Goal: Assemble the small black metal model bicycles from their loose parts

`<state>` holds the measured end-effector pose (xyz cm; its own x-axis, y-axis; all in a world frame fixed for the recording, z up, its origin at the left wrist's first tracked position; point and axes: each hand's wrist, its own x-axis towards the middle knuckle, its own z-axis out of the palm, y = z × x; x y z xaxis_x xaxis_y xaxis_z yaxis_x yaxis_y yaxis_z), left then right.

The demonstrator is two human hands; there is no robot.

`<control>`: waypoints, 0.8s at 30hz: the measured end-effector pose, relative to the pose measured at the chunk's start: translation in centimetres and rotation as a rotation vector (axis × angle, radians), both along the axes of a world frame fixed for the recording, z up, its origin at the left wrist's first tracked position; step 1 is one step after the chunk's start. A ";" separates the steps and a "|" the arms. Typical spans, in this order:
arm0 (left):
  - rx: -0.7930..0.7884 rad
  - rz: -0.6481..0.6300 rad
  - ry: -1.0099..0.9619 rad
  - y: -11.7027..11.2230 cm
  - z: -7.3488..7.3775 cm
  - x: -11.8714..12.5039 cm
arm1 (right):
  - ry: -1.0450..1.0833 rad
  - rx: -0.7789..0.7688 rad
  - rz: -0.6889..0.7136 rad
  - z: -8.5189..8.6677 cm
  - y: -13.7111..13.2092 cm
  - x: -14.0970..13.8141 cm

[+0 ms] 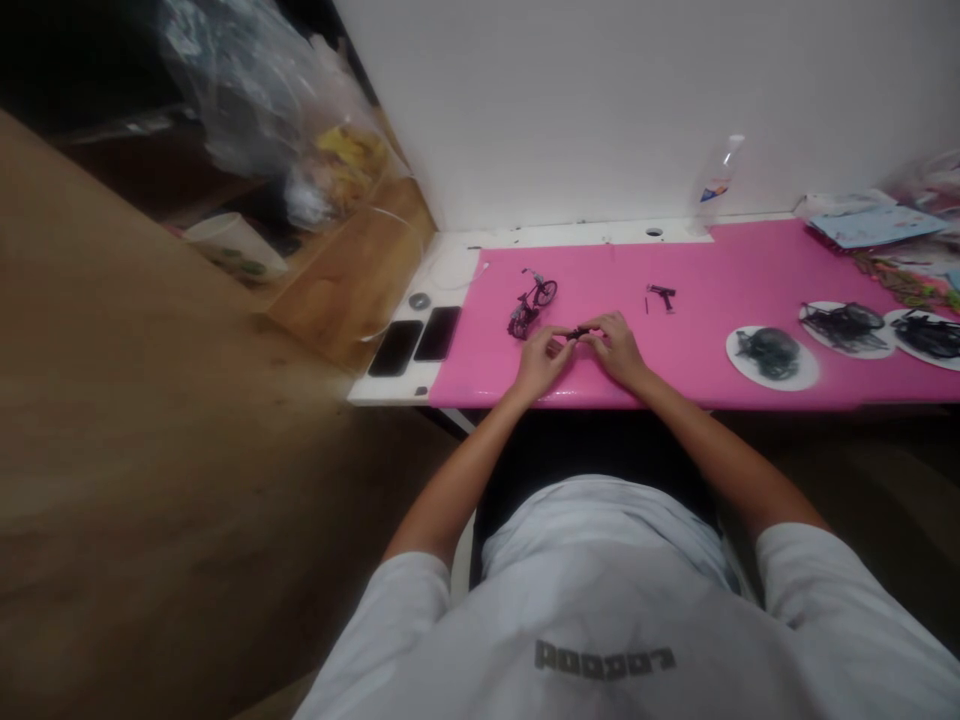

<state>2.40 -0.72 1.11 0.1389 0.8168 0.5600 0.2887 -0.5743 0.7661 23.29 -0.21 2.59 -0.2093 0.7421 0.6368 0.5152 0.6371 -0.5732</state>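
My left hand (pixel 541 358) and my right hand (pixel 619 347) meet over the pink mat (pixel 697 270), fingers pinched together on a small black part (pixel 578 332) held between them. What the part is I cannot make out. Just beyond my left hand stands a tiny toy bicycle (pixel 531 304) with dark wheels and a reddish frame. A small black tool or part (pixel 662 294) lies on the mat beyond my right hand, apart from it.
Three white plates (pixel 808 372) with dark small parts sit on the mat at right. Two dark phones (pixel 416 342) lie on the white table edge at left. A clear plastic bottle (pixel 718 180) stands by the wall. Plastic bags are piled at upper left.
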 end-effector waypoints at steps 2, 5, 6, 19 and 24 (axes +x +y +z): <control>-0.007 -0.008 -0.005 0.0 0.0 0.0 | -0.009 -0.020 -0.010 0.0 0.0 0.0; -0.011 -0.022 -0.007 0.0 0.1 0.0 | -0.012 -0.020 -0.008 0.0 0.0 0.0; -0.008 -0.027 -0.008 0.0 0.1 0.0 | -0.012 -0.015 -0.003 0.0 0.0 0.0; 0.051 -0.045 0.062 -0.3 0.5 -0.1 | -0.090 -0.014 -0.015 -0.7 0.4 0.2; 0.031 -0.055 0.067 0.0 0.0 -0.1 | -0.123 -0.011 -0.042 -0.8 0.4 0.3</control>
